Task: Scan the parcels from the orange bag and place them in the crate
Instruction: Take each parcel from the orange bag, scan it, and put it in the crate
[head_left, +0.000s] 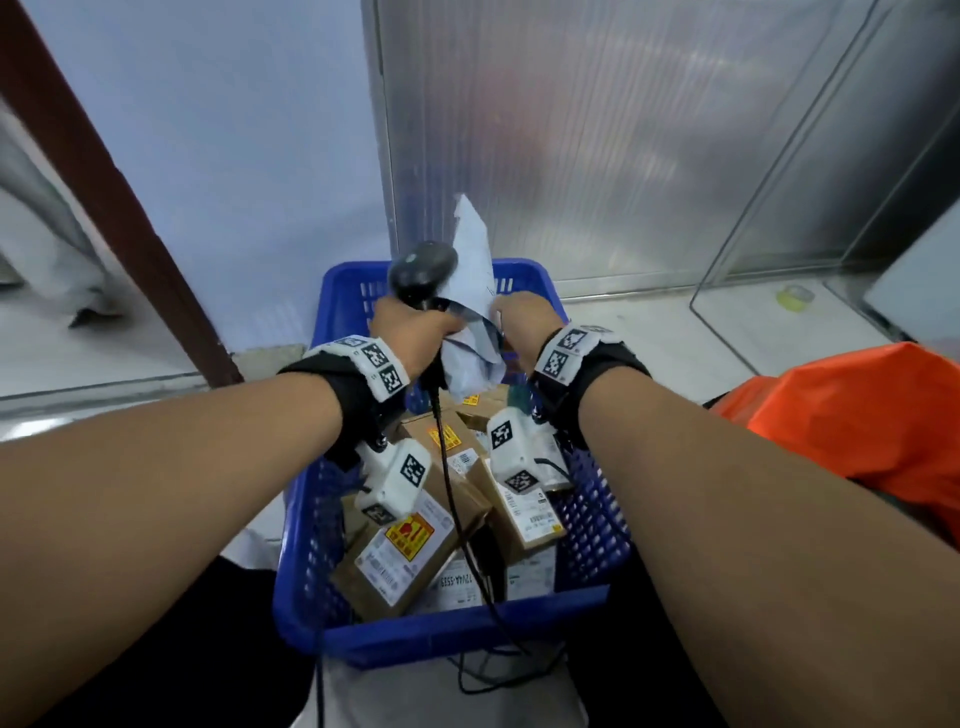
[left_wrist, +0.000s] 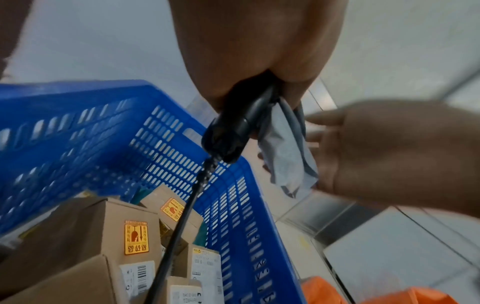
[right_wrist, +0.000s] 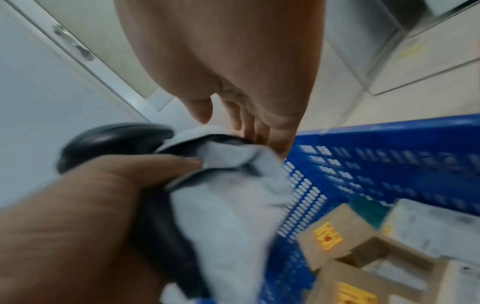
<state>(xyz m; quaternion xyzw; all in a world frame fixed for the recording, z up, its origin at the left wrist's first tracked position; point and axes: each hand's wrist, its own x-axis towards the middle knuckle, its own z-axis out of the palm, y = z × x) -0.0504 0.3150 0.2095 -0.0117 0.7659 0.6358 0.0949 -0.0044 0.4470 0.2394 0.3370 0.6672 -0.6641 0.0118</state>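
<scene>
While my left hand (head_left: 410, 325) curls round the black scanner (head_left: 422, 273) and pins a corner of the grey soft parcel (head_left: 472, 312) against its handle, my right hand (head_left: 522, 325) comes in at the parcel's 3 o'clock side. From the wrist views my right fingers (right_wrist: 249, 123) look relaxed and fairly straight, lying just beside the mailer; whether they touch it I cannot tell. My left fingers themselves are hidden behind the handle.

That parcel hangs above the far end of the blue crate (head_left: 587, 519), where brown boxes (head_left: 410, 551) with yellow stickers already lie. The orange bag (head_left: 857, 415) sits at 3 o'clock from the crate, on the floor.

I judge this parcel light and limp: a thin plastic mailer, crumpled, sagging under its own weight, likely slick. It will not hold a flat face for the scanner unless stretched, so I would take it by two edges, or pinch near the label's border and let it hang straight. Nothing about it looks fragile, so a drop into the crate should do. The scanner's cable (head_left: 452, 493) trails over the boxes and could snag.
</scene>
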